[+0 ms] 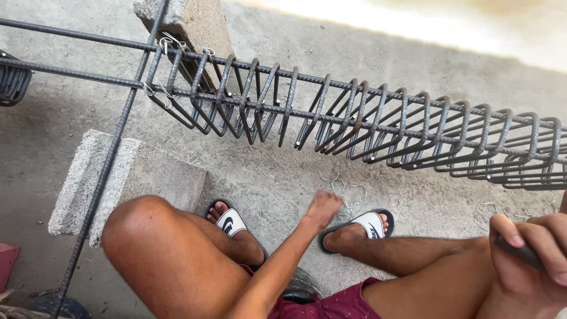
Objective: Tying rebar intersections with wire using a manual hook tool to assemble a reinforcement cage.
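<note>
The person sits low, knees spread, over a concrete floor (413, 71). The left hand (323, 208) reaches down in the lower middle of the frame, blurred, fingers drawn loosely together just above a small scatter of bent wire ties (345, 192) lying on the floor; whether it already pinches one cannot be told. The right hand (528, 254), at the lower right edge, is clenched around a dark tool handle (520, 251), of which only a short stub shows.

Across the upper half runs a rebar cage (354, 115): long ribbed bars carrying a crowded row of stirrups, leaning unevenly, running from the upper left out past the right edge. A few stirrups at its left end are already bound with pale wire knots (165, 44). Another single rebar (106, 171) crosses diagonally down the left side, over a grey concrete block (136, 171); a second block (195, 23) props the cage at the top.

Open floor lies between the cage and the feet, in white-strapped black slides (369, 224), and a brighter sunlit strip shows along the top right. More wire ties (490, 208) lie near the right knee. A red object (7, 260) clips the left edge.
</note>
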